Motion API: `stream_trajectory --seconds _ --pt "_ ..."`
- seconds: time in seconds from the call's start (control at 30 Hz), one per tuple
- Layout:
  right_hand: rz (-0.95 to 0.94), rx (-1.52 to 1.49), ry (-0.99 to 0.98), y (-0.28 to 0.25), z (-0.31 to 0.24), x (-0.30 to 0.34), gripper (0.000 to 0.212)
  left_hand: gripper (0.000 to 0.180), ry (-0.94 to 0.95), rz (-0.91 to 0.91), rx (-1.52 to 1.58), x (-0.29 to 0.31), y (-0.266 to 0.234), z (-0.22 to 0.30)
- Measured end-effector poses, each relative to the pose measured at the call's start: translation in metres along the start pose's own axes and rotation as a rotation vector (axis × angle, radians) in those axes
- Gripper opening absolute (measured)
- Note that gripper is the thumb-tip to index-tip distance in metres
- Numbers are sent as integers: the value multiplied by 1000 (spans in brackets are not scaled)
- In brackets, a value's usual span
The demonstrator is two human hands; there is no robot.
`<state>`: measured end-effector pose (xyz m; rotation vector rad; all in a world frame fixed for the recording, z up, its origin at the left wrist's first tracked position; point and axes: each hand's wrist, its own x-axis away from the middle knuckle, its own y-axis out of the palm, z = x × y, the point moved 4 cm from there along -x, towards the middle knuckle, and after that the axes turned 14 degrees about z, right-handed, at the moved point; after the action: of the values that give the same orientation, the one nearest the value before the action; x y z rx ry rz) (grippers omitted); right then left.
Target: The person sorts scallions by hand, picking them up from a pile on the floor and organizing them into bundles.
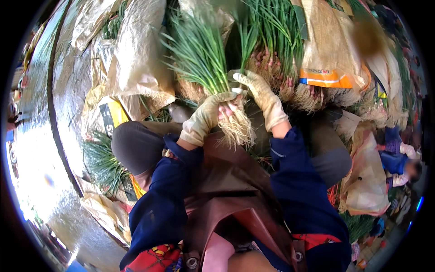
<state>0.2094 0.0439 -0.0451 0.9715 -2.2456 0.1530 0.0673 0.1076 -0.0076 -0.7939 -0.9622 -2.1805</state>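
From my remote seat: the left hand (206, 115), gloved, has its grip closed around a bunch of green onions (204, 68) just above the pale roots (238, 129), holding it upright over the brown apron (231, 181). The right hand (265, 97), also gloved, rests against the bunch's white stems, fingers loosely curled; I cannot tell whether it grasps anything. I judge the bunch light but floppy, its leaves easily bruised and its stems slippery when wet, best held at the firm base. More bundles (276, 54) and plastic sacks (136, 59) lie beyond.
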Motion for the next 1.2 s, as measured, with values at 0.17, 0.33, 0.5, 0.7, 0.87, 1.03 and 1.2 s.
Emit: stream_trajectory --seconds 0.17,0.33,0.5,0.7,0.87,1.03,1.2 --pt "179 361 -205 14 -20 30 34 26 -196 -169 483 15 4 -7" --pt "191 89 -241 -22 14 0 37 20 22 -300 423 -10 7 -20" --pt "406 711 -115 -82 23 -6 33 24 12 -321 469 -2 6 -18" --pt "132 333 -236 20 -39 34 31 26 185 -259 265 -12 -4 -25" --pt "118 190 -375 94 -122 68 29 17 -227 -339 616 -16 -12 -31" --pt "-120 445 -811 217 -148 55 47 15 172 -115 175 -3 -13 -28" --pt "232 411 -1032 153 -113 27 22 19 436 -24 79 -45 -51 -61"
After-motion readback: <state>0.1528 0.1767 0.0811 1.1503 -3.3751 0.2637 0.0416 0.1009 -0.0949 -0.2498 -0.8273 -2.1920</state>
